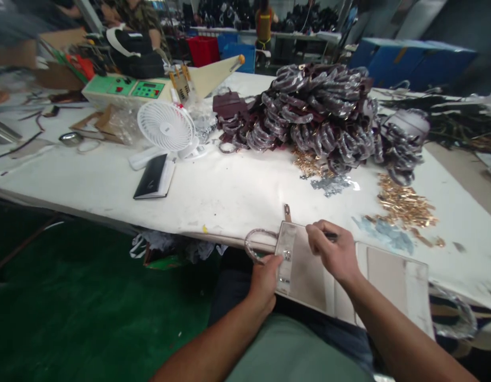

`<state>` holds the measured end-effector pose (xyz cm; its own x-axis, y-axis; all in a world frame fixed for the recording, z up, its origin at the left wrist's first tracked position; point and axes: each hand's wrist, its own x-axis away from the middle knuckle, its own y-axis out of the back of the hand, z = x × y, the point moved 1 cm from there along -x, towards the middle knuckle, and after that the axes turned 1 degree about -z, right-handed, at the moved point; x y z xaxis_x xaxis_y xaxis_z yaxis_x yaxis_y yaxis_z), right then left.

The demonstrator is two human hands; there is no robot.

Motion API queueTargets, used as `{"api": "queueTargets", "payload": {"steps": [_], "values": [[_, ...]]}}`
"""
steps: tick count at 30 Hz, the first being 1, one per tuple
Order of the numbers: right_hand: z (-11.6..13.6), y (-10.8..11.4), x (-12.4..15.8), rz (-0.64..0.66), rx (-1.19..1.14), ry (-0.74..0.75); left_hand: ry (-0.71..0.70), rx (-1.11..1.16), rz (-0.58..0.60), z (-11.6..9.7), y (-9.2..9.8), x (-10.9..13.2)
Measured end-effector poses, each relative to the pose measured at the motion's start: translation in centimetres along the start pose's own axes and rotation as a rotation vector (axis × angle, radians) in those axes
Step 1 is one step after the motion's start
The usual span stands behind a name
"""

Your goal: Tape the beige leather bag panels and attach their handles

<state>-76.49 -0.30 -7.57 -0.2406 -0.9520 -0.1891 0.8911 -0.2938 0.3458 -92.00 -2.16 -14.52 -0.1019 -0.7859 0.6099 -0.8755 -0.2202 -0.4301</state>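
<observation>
An unfolded bag body (309, 270) with a pale inner side lies at the table's front edge, partly over my lap. Plastic-wrapped handles stick out at both ends, the left handle (250, 245) beside my left hand (266, 281). That hand grips the panel's left end, thumb on top near small metal fittings (287, 255). A narrow strap with a metal piece (287, 211) points away from the panel's far edge. Above the panel, my right hand (335, 249) is closed around a small dark tool (331, 236); its tip is hidden by the fingers.
Dark wrapped bags (309, 116) form a big pile at the back. Gold metal pieces (406, 204) and greyish pieces (388, 233) lie to the right. A white fan (166, 127), a black notebook (152, 178) and a green-panelled machine (126, 87) stand left. People are in the background.
</observation>
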Motion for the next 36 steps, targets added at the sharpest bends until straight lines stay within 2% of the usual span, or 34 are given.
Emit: {"api": "queueTargets", "payload": {"steps": [2,4,7,9,11,13,14,15,16,18,20,24,28,33,36], "values": [[-0.5,1.2,-0.1,0.001,0.251,0.002,0.000,-0.011,-0.001,-0.1,0.0,0.2],[-1.2,1.5,0.0,0.066,0.484,0.026,0.011,-0.014,0.018,-0.2,0.0,0.5],[-2.2,0.7,0.3,0.162,0.731,0.027,0.028,-0.049,0.107,-0.8,0.3,1.3],[-2.6,0.0,0.6,0.185,0.815,0.032,-0.060,-0.137,0.130,-1.5,1.1,2.1],[-2.5,-0.3,0.8,0.206,0.854,0.041,-0.287,-0.290,0.018,-2.8,2.2,2.8],[-2.2,-0.4,0.8,0.230,0.867,0.044,-0.631,-0.537,-0.173,-4.3,3.1,3.3],[-2.0,-0.4,0.8,0.239,0.866,0.046,-0.820,-0.710,-0.219,-5.0,3.2,3.3],[-1.8,-0.3,0.7,0.242,0.863,0.047,-0.993,-0.906,-0.199,-5.6,3.0,3.1],[-1.6,-0.3,0.7,0.239,0.858,0.049,-1.133,-1.115,-0.116,-6.0,2.5,2.6],[-1.4,-0.3,0.6,0.229,0.845,0.053,-1.289,-1.493,0.127,-6.4,1.2,1.2],[-1.4,-0.3,0.8,0.212,0.824,0.060,-1.315,-1.748,0.282,-6.3,0.1,-0.6],[-1.6,-0.5,1.1,0.162,0.768,0.100,-1.328,-1.943,0.272,-6.5,-0.7,-3.0],[-1.3,-0.9,0.9,0.168,0.763,0.096,-1.320,-1.925,0.268,-7.0,-0.5,-3.2],[-0.9,-1.5,0.3,0.186,0.778,0.055,-1.211,-1.851,0.270,-7.6,-0.7,-3.7],[-0.9,-1.8,0.1,0.184,0.792,0.036,-1.192,-1.806,0.269,-7.8,-0.7,-4.4]]}}
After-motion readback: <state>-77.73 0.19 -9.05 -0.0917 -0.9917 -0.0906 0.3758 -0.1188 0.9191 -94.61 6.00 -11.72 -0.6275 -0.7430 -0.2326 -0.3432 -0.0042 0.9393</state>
